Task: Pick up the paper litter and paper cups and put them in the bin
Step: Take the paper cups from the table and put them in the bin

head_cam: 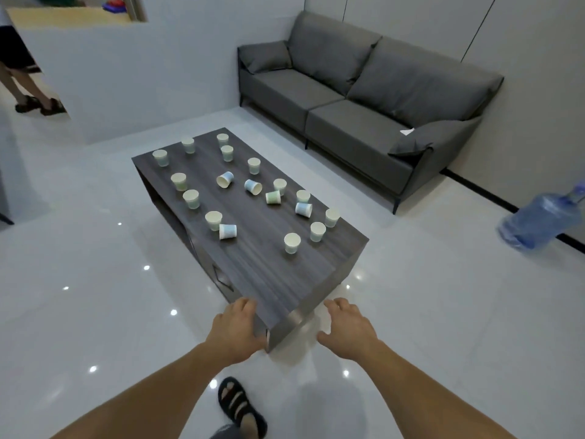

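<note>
Several paper cups stand or lie scattered over a dark wooden coffee table (278, 280). Nearest me, one cup (292, 243) stands upright, and another cup (228, 231) lies on its side. A small piece of white paper (407, 132) rests on the sofa's right seat by the cushion. My left hand (235, 327) hovers at the table's near left corner with relaxed fingers, holding nothing. My right hand (349, 327) is spread loosely beside the near right corner, also holding nothing. No bin is in view.
A grey two-seat sofa (364, 99) stands behind the table against the wall. A blue water jug (538, 221) lies tilted on the floor at the right. Another person's legs (28, 90) show at the far left. My sandalled foot (240, 407) is on the glossy white floor.
</note>
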Motion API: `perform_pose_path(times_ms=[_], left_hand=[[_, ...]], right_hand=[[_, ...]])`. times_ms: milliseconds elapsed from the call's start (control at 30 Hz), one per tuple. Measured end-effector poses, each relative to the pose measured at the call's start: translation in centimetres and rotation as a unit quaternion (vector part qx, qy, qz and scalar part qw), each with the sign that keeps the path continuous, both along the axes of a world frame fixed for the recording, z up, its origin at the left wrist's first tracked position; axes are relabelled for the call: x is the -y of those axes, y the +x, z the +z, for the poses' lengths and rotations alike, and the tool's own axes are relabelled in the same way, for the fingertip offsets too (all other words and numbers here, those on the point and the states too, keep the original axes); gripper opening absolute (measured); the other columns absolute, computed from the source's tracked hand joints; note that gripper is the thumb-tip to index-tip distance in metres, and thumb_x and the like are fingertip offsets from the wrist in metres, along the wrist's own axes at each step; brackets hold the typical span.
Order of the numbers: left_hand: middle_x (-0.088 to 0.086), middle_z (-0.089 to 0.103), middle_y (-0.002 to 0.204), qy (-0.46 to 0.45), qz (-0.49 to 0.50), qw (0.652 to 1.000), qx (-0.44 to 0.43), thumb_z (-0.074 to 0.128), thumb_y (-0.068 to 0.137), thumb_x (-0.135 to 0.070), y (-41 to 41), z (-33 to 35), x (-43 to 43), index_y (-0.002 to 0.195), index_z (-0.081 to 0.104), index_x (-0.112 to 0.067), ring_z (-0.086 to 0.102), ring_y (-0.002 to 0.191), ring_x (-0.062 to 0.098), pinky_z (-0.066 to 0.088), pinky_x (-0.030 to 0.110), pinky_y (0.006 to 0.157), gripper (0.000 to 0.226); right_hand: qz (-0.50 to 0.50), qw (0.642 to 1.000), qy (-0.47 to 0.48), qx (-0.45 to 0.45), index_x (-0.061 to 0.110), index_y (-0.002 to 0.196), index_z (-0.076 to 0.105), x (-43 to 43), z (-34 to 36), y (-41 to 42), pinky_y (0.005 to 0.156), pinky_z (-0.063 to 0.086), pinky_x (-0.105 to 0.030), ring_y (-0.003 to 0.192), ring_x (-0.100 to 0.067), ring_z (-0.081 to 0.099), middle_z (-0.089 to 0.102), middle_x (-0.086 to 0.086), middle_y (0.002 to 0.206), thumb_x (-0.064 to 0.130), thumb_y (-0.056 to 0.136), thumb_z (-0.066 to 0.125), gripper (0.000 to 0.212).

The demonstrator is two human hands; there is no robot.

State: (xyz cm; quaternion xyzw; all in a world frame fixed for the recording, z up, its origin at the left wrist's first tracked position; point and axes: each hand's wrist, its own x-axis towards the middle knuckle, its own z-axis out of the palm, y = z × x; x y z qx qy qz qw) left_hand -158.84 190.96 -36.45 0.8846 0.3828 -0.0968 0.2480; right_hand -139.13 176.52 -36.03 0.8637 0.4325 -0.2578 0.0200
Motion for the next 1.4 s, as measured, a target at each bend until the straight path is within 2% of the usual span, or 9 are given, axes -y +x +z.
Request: perform_pose_path(times_ms=[333,533,700,867,967,1167,1233,1333,1400], left_hand=[[0.001,0.025,0.153,-0.034,-0.001,0.999,0.017,0.061,0.083,-0.043,11.4,-1.6,-14.6,0.15,0.021,-0.02,0.031,0.137,0.022,0.032,0.04,0.111,0.081],[0.0,0.024,0.154,-0.063,0.072,0.995,0.016,0.063,0.081,-0.044,14.1,-3.3,-19.1,0.15,0.021,-0.023,0.032,0.137,0.021,0.033,0.039,0.111,0.083],[0.002,0.026,0.153,-0.092,0.172,0.981,0.003,0.06,0.082,-0.047,16.9,-6.6,-19.3,0.15,0.022,-0.019,0.035,0.135,0.022,0.035,0.032,0.107,0.083],[0.001,0.028,0.153,-0.169,0.298,0.939,0.024,0.063,0.083,-0.046,21.9,-11.6,-16.8,0.151,0.019,-0.018,0.034,0.135,0.018,0.03,0.029,0.111,0.085],[-0.001,0.032,0.15,-0.188,0.351,0.916,0.053,0.068,0.082,-0.039,25.5,-15.8,-15.7,0.149,0.025,-0.02,0.038,0.132,0.015,0.034,0.03,0.11,0.082],[-0.001,0.03,0.151,-0.204,0.404,0.889,0.066,0.069,0.079,-0.039,29.0,-23.4,-15.6,0.15,0.021,-0.019,0.035,0.135,0.016,0.033,0.032,0.111,0.087],[0.0,0.029,0.151,-0.199,0.415,0.886,0.064,0.069,0.08,-0.041,29.2,-25.1,-15.9,0.151,0.019,-0.019,0.033,0.136,0.018,0.032,0.035,0.112,0.089],[0.001,0.03,0.151,-0.198,0.432,0.877,0.068,0.07,0.079,-0.042,29.1,-25.8,-16.2,0.151,0.018,-0.019,0.032,0.136,0.02,0.03,0.034,0.113,0.092],[0.001,0.03,0.151,-0.205,0.433,0.874,0.08,0.073,0.076,-0.041,29.2,-25.4,-16.3,0.151,0.018,-0.019,0.032,0.137,0.02,0.03,0.033,0.112,0.095]], right_hand=[[0.03,0.998,-0.053,0.025,0.022,0.145,0.031,-13.6,-1.5,10.5,0.101,0.042,-0.04,0.13,-0.025,0.037,0.034,-0.003,0.146,0.051,0.087,0.055,0.069],[0.08,0.995,-0.065,0.008,0.022,0.149,0.027,-21.2,-3.5,15.7,0.104,0.041,-0.042,0.131,-0.026,0.036,0.029,-0.002,0.149,0.052,0.087,0.057,0.075],[0.165,0.983,-0.072,-0.024,0.023,0.148,0.026,-27.3,-6.9,21.1,0.1,0.043,-0.043,0.132,-0.026,0.034,0.027,-0.001,0.149,0.045,0.086,0.06,0.074],[0.267,0.959,-0.083,-0.038,0.025,0.147,0.025,-33.4,-11.9,25.8,0.092,0.047,-0.042,0.126,-0.028,0.038,0.028,-0.001,0.148,0.044,0.084,0.06,0.075],[0.292,0.952,-0.081,-0.043,0.026,0.147,0.024,-36.9,-16.3,27.0,0.095,0.044,-0.043,0.129,-0.031,0.038,0.022,-0.002,0.153,0.043,0.083,0.064,0.077],[0.384,0.914,-0.129,-0.031,0.027,0.147,0.021,-38.5,-25.6,26.1,0.09,0.047,-0.047,0.126,-0.037,0.038,0.016,-0.004,0.154,0.034,0.083,0.068,0.08],[0.416,0.899,-0.137,-0.013,0.026,0.146,0.024,-38.1,-27.6,25.9,0.088,0.046,-0.045,0.122,-0.037,0.042,0.024,-0.006,0.149,0.028,0.085,0.066,0.074],[0.401,0.908,-0.115,-0.036,0.022,0.142,0.032,-37.0,-28.4,26.0,0.085,0.045,-0.042,0.114,-0.035,0.05,0.041,-0.007,0.133,0.031,0.085,0.065,0.066],[0.34,0.927,-0.113,-0.113,0.023,0.147,0.028,-36.2,-27.5,25.9,0.089,0.044,-0.039,0.115,-0.033,0.053,0.042,-0.006,0.136,0.04,0.083,0.065,0.075]])
